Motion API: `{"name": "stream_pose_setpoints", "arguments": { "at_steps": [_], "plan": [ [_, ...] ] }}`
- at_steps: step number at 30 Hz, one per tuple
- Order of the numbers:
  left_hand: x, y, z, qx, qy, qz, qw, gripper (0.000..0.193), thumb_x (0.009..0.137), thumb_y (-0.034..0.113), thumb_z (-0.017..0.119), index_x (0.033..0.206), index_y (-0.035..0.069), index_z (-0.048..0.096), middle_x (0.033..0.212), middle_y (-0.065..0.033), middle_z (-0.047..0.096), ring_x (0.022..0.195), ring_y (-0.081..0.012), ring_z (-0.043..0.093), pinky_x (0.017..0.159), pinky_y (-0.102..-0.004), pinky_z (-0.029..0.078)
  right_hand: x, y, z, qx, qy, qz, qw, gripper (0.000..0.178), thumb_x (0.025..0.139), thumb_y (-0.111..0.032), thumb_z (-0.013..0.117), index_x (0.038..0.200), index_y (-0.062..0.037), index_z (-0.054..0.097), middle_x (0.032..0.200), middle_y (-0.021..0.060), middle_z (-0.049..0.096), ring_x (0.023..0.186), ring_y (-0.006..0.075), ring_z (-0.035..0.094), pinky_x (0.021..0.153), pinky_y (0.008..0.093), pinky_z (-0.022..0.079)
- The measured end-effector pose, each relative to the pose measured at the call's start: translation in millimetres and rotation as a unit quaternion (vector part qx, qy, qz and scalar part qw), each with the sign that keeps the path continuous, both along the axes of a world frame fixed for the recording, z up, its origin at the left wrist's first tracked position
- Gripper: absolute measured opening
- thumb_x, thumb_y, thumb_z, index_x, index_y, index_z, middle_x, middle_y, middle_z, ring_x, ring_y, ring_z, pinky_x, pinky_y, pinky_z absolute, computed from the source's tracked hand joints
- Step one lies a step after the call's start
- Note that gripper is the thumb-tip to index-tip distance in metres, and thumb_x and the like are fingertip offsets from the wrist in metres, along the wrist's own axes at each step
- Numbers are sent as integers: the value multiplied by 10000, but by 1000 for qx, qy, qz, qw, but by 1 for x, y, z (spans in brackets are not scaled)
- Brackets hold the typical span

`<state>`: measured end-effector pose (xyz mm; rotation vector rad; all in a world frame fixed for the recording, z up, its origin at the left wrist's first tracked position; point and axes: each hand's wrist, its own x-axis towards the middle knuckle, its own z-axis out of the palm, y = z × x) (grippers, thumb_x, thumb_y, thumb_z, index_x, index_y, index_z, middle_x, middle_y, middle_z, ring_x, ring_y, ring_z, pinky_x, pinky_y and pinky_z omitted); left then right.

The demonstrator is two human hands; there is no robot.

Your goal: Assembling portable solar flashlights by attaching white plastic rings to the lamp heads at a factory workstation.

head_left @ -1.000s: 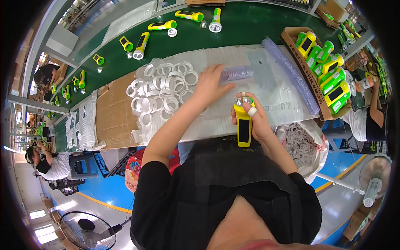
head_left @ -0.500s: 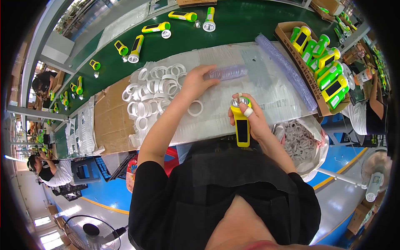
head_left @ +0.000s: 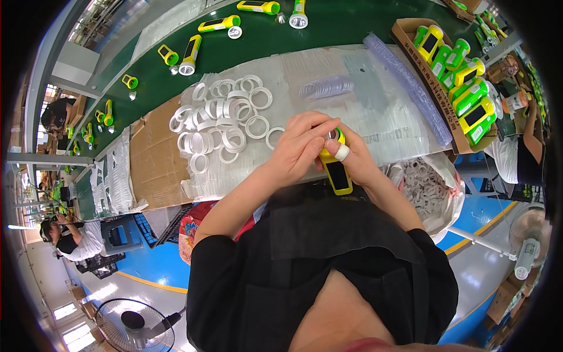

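Observation:
A yellow flashlight with a dark panel on its side stands tilted in my right hand, which is wrapped round it near the head. White tape covers the right thumb. My left hand reaches across to the flashlight's head, fingers pressed together over it. Whatever those fingers pinch is hidden. Beyond the hands lies a row of clear thin discs on the plastic-covered work surface. Many loose white rings are heaped to the left of my left hand.
A carton of yellow and green flashlights stands at the right, beside a long bubble-wrap roll. More flashlights lie along the green belt. A sack of small rings hangs near my right elbow. Co-workers sit at both sides.
My left hand has moved from the row of clear discs back toward me, onto the flashlight's head. The right hand keeps hold of the flashlight, now slightly tilted.

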<state>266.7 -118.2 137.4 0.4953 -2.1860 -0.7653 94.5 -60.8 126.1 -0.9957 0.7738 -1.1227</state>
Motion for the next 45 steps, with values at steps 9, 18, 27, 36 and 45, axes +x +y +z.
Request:
{"name": "stream_pose_setpoints", "arguments": {
  "at_steps": [9,18,27,36,45],
  "plan": [
    [-2,8,-6,17,29,9,999,369,971,158,385,1197,-7,625,1233,-150,557,1167,-329,496,991,-409,383,6,4,-6,13,-14,21,1000,406,974,-323,571,1248,-51,447,971,69,568,758,146,614,684,276,500],
    [3,7,-7,-42,49,6,998,402,984,161,366,1300,6,560,1351,-130,557,1305,-342,452,1070,-493,281,5,3,1,-20,3,57,998,646,961,-385,578,1418,-25,298,974,82,576,749,155,615,671,276,496],
    [6,-1,1,-72,20,7,997,422,983,190,323,1241,4,601,1304,-151,594,1305,-382,455,1060,-488,301,12,-5,-4,-37,-13,39,998,528,967,-381,571,1318,-38,378,978,88,583,752,165,620,675,296,502],
    [42,-38,27,4,4,133,991,521,879,258,669,1342,84,508,1329,-156,530,1213,-334,499,999,-436,389,3,-59,17,-141,-48,-51,988,545,880,-453,657,1214,-60,479,780,103,582,657,166,568,605,294,466],
    [66,-35,6,-135,-306,50,941,482,816,215,730,1252,107,555,1139,-64,611,1091,-239,571,884,-391,443,3,-64,2,-153,-25,-27,987,322,927,-139,600,1212,-49,480,841,72,596,690,130,573,638,272,484]
  ]
}}
